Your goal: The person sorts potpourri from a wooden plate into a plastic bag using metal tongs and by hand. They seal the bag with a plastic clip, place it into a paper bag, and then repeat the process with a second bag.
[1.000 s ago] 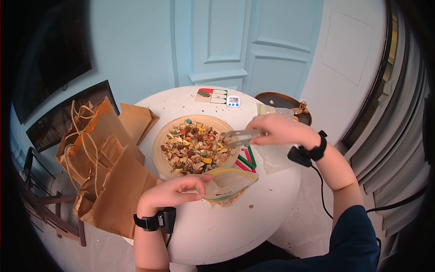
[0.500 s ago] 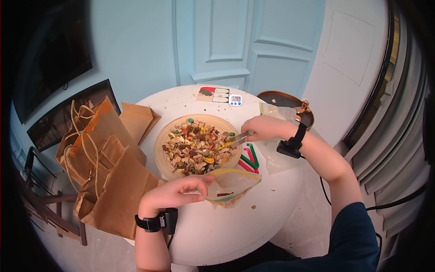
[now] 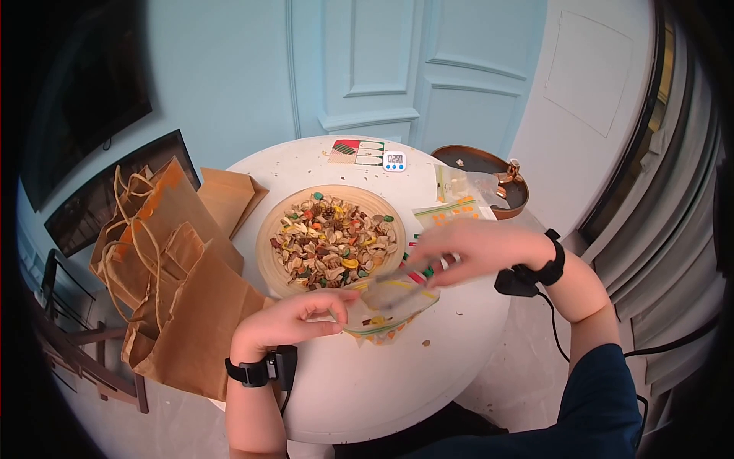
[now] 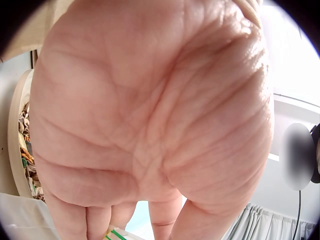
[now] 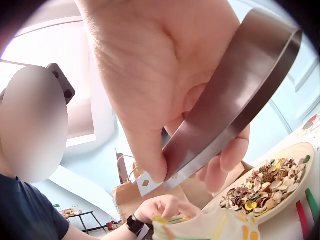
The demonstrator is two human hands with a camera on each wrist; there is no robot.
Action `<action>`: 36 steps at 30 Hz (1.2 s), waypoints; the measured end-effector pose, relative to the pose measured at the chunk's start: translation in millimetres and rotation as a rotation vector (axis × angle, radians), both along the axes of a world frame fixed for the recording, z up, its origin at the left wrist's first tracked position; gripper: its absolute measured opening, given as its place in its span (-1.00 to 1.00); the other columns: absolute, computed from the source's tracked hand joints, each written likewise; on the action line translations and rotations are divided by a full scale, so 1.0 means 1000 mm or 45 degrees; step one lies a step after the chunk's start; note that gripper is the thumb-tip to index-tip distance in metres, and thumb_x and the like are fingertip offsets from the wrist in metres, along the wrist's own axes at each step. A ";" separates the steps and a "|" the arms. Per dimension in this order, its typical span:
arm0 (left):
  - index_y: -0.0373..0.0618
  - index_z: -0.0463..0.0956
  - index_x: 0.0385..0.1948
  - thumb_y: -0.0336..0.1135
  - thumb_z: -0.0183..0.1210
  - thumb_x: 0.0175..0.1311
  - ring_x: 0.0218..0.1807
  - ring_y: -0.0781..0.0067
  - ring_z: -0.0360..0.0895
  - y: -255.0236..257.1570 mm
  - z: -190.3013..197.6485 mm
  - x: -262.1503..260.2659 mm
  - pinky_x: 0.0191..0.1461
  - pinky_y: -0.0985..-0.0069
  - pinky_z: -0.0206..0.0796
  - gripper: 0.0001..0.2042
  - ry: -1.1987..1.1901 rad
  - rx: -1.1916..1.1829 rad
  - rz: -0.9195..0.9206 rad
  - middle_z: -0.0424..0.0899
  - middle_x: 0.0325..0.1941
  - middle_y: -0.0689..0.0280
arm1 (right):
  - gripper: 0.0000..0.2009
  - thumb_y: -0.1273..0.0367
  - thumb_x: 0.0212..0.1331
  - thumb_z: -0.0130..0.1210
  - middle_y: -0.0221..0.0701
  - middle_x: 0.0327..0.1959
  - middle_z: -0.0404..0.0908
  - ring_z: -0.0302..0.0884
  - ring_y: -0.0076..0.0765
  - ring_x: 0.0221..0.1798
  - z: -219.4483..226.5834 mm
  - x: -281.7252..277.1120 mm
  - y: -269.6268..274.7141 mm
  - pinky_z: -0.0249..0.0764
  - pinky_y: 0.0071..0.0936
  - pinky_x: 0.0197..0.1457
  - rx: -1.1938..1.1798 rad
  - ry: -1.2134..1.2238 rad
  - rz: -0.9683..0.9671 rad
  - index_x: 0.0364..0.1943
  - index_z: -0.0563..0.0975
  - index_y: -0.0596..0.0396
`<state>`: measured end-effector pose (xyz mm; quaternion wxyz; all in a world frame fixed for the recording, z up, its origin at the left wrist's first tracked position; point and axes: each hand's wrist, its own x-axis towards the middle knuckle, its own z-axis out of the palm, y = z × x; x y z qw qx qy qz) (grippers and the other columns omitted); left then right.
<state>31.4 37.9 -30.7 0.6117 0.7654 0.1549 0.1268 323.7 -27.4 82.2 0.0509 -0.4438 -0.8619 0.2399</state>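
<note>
My left hand (image 3: 287, 321) pinches the near-left rim of a clear zip bag (image 3: 413, 304) with orange marks, whose mouth gapes upward. A few small dried pieces, one yellow, lie inside it. My right hand (image 3: 482, 249) grips a pair of metal tongs (image 5: 220, 95); their tips, blurred in the head view, are over the bag's mouth. Behind the bag, a round wooden plate (image 3: 267, 268) bears a heap of potpourri (image 3: 329, 245) with dried petals, cones and coloured bits. In the left wrist view the palm (image 4: 150, 110) hides most of the bag.
Brown paper bags (image 3: 199, 321) stand at the left. Red and green bag clips (image 3: 413, 268) lie right of the plate, partly behind the right hand. Farther back are another zip bag (image 3: 447, 213), a timer (image 3: 394, 161), a printed card (image 3: 356, 151) and a dark round tray (image 3: 524, 200).
My right hand dipped the tongs into the potpourri's right side, then brought them nearer, over the zip bag. A yellow piece now shows in the bag. The left hand has stayed in place.
</note>
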 end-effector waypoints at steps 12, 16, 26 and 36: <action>-0.16 0.47 -0.32 -0.46 0.09 0.25 0.40 0.38 0.14 0.002 -0.002 -0.002 0.26 0.46 0.12 -0.97 -0.014 0.022 -0.025 0.44 0.17 0.17 | -0.71 0.28 0.02 0.18 -0.24 -0.31 0.56 0.55 -0.08 -0.26 -0.079 0.009 0.119 0.46 -0.23 -0.21 0.520 -0.365 -0.029 -0.18 0.52 0.10; -0.16 0.47 -0.32 -0.47 0.09 0.24 0.40 0.38 0.15 0.003 -0.003 -0.001 0.26 0.47 0.12 -0.97 -0.025 0.026 -0.045 0.44 0.16 0.17 | -0.75 0.29 0.02 0.18 -0.28 -0.31 0.55 0.55 -0.08 -0.30 -0.084 0.002 0.125 0.45 -0.23 -0.25 0.630 -0.509 0.012 -0.24 0.51 0.08; -0.16 0.46 -0.32 -0.45 0.10 0.24 0.36 0.40 0.21 0.002 -0.002 -0.001 0.25 0.49 0.13 -0.96 -0.013 0.000 -0.012 0.41 0.21 0.15 | -0.81 0.32 0.08 0.14 -0.36 -0.38 0.55 0.55 -0.22 -0.35 -0.033 0.005 0.040 0.45 -0.34 -0.30 0.538 -0.040 -0.058 -0.24 0.51 0.05; -0.15 0.46 -0.32 -0.45 0.08 0.25 0.33 0.42 0.24 0.002 -0.002 0.000 0.22 0.51 0.14 -0.96 0.005 -0.054 -0.014 0.32 0.29 0.15 | -0.75 0.31 0.12 0.16 -0.39 -0.31 0.55 0.56 -0.30 -0.34 -0.024 0.012 0.017 0.48 -0.43 -0.30 0.340 0.061 -0.037 -0.13 0.51 0.04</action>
